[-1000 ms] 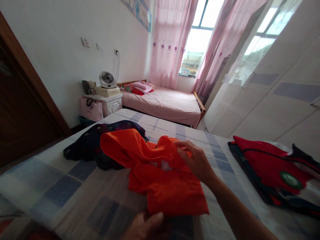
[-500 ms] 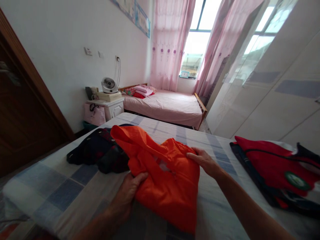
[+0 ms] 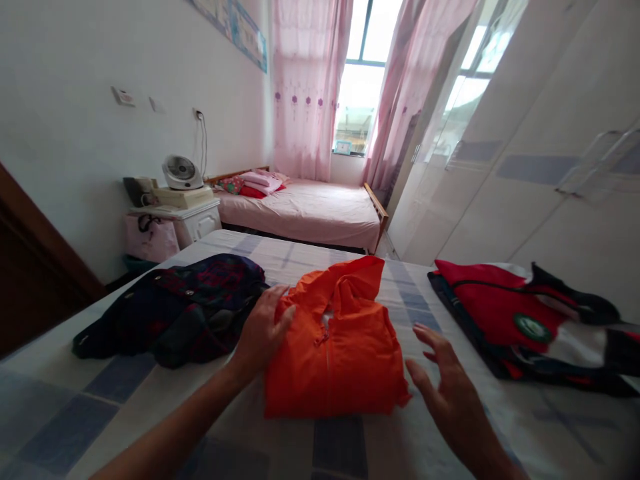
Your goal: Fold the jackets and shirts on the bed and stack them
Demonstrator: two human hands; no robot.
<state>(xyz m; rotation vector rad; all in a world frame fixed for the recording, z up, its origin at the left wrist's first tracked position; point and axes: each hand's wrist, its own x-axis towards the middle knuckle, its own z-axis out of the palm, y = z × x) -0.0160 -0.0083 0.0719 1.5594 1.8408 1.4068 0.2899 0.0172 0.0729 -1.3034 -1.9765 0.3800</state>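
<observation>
An orange jacket (image 3: pixel 345 360), folded into a compact bundle with its collar toward the far side and its zip facing up, lies on the checked bedsheet (image 3: pixel 295 257). At its left edge is my left hand (image 3: pixel 265 327), fingers extended against or just over the fabric; exact contact is hard to judge. My right hand (image 3: pixel 445 373) hovers just off the jacket's right side, fingers apart and holding nothing. Left of the jacket rests a dark plaid garment (image 3: pixel 185 307), loosely crumpled. On the right sits a pile of folded clothes with a red top (image 3: pixel 495 300) uppermost.
Beyond this bed stands another bed (image 3: pixel 310 207) with a pink sheet and pillows. A small fan (image 3: pixel 181 172) sits on a white bedside cabinet (image 3: pixel 200 227) at the left. A white wardrobe (image 3: pixel 480 207) lines the right side.
The orange jacket was held up and tilted in both hands; now it lies flat with its zip showing. My right hand has let go and moved off to the right. The view has turned slightly right.
</observation>
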